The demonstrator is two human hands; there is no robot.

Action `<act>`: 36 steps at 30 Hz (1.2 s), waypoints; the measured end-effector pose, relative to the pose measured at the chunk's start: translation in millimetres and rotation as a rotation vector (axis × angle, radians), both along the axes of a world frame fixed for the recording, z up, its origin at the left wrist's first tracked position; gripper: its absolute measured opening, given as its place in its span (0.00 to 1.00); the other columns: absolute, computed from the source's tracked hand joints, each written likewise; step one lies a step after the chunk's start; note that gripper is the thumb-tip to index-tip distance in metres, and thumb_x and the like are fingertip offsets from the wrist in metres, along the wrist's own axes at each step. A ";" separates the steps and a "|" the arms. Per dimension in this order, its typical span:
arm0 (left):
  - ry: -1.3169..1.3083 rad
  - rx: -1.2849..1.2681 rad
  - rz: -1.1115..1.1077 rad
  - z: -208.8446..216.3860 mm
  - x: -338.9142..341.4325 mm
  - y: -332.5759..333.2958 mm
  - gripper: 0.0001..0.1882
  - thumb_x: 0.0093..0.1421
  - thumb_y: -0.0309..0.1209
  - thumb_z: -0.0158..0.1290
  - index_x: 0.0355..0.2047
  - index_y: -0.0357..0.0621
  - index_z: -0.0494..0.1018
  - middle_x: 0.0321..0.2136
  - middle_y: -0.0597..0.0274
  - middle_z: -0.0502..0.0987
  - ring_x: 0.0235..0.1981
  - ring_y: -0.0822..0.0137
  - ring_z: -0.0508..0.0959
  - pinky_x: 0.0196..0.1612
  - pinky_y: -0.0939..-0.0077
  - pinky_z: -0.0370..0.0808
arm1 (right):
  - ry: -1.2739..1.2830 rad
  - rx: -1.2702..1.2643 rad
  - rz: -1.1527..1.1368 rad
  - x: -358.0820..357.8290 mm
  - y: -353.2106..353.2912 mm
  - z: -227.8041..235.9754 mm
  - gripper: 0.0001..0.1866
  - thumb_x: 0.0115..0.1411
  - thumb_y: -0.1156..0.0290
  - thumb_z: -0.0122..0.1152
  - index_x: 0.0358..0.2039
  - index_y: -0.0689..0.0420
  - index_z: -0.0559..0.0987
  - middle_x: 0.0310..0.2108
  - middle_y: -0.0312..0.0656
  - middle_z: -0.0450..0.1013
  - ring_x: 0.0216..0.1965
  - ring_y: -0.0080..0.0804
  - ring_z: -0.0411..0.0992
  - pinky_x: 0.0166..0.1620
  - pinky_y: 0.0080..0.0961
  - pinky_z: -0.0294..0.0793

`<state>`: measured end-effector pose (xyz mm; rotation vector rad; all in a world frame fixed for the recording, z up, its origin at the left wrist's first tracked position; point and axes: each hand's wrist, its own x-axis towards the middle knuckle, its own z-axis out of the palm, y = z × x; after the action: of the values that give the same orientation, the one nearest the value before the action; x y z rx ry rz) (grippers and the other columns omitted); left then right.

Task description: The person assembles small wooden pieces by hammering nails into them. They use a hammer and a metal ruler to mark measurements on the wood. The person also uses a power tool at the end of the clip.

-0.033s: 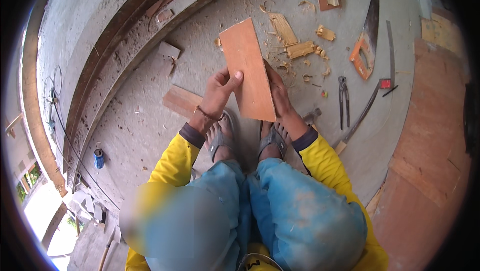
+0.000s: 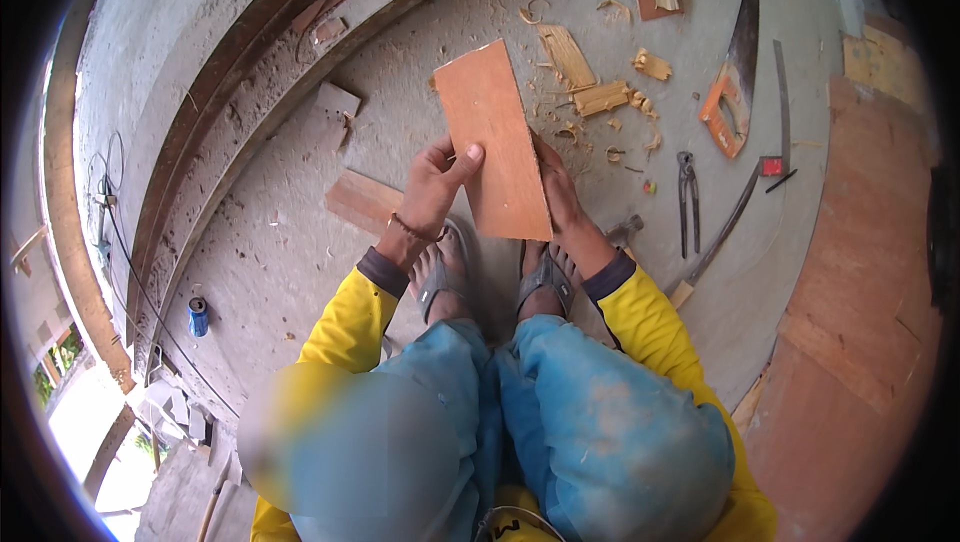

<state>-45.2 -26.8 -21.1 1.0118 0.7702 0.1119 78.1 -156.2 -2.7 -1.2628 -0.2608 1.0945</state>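
board (image 2: pixel 492 142), just one, held in two hands (image 2: pixel 432 182) (image 2: pixel 562 192), one saw (image 2: pixel 739 62) lying rightward.

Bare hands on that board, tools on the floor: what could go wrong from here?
The reddish board has a ragged-looking edge by the right hand: possible splinters.
If the left hand and right hand lose grip, the board might drop on the exposed toes.
The handsaw lies on the floor, blade uncovered; stepping that way could risk a cut.
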 end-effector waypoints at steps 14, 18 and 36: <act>0.167 0.132 0.132 -41.2 -67.2 -7.9 0.18 0.72 0.37 0.52 0.53 0.35 0.75 0.43 0.64 0.82 0.41 0.75 0.80 0.45 0.77 0.76 | -0.461 -0.405 0.306 -33.9 -46.9 -38.1 0.20 0.64 0.72 0.56 0.55 0.63 0.74 0.33 0.55 0.79 0.33 0.48 0.80 0.39 0.39 0.78; 0.233 0.271 0.021 -37.6 -60.8 -11.2 0.17 0.68 0.34 0.56 0.51 0.32 0.75 0.42 0.57 0.82 0.39 0.70 0.80 0.42 0.71 0.77 | -0.564 -0.385 0.244 -30.8 -54.7 -49.2 0.17 0.62 0.74 0.54 0.52 0.64 0.75 0.34 0.54 0.79 0.34 0.47 0.79 0.40 0.37 0.78; 0.448 0.897 0.119 -54.2 -67.2 6.4 0.45 0.59 0.43 0.68 0.65 0.28 0.59 0.39 0.53 0.77 0.30 0.70 0.77 0.32 0.77 0.75 | -0.926 -1.063 -0.660 43.9 -264.4 -41.4 0.13 0.61 0.73 0.61 0.46 0.60 0.77 0.38 0.46 0.76 0.38 0.41 0.77 0.43 0.37 0.76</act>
<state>-112.4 -20.4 -75.3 1.8779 1.2326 0.3628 122.0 -420.6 -44.1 -2.5281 0.1049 -0.0813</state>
